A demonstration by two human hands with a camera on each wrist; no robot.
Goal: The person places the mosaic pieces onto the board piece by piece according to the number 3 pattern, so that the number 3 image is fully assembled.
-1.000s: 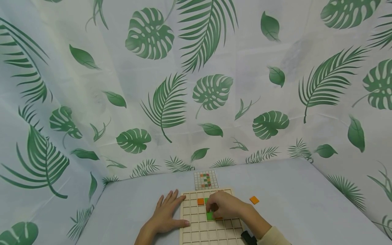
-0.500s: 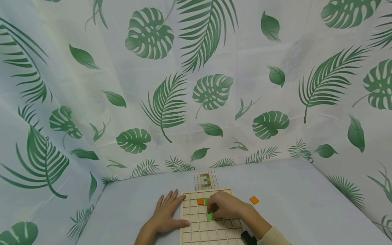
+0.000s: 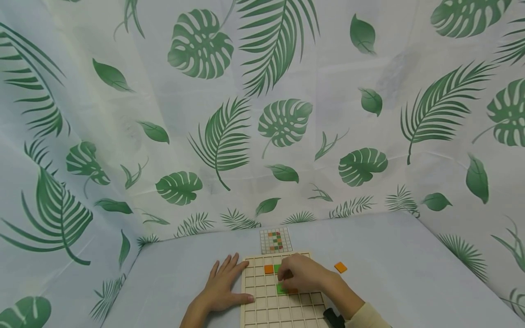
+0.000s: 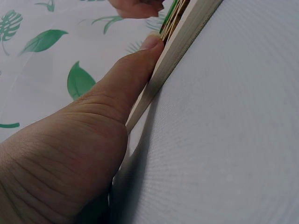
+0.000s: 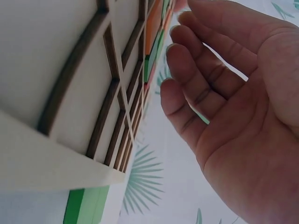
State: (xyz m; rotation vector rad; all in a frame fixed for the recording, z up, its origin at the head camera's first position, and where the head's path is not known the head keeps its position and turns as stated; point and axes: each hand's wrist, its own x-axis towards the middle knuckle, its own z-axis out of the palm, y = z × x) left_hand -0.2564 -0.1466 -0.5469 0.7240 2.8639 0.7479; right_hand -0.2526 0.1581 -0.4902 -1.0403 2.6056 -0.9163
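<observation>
Nearest, one beige sleeve (image 3: 366,317) covers the right forearm, with one black object (image 3: 334,318) just beside that wrist. Two hands are at one wooden grid board (image 3: 262,304) lying on the pale tabletop (image 3: 410,273). The left hand (image 3: 223,286) is spread, palm down, its thumb and forefinger touching the board's left edge; it grips nothing. The right hand (image 3: 303,273) is over the board with bent fingers; whether it pinches a tile cannot be told.

Four tiles show on the board from the head view, two green and two orange. In the nearer row are one green tile (image 3: 280,289) and one orange tile (image 3: 292,291), partly under the right hand; in the farther row, one orange tile (image 3: 268,269) and one green tile (image 3: 276,269), partly hidden by the fingers. The right wrist view adds one red sliver (image 5: 147,85), too narrow to identify.

One loose orange tile (image 3: 340,267) lies on the tabletop, right of the board. Just beyond the board lies one pattern card (image 3: 265,246), and farthest back hangs a leaf-printed cloth (image 3: 324,91).
</observation>
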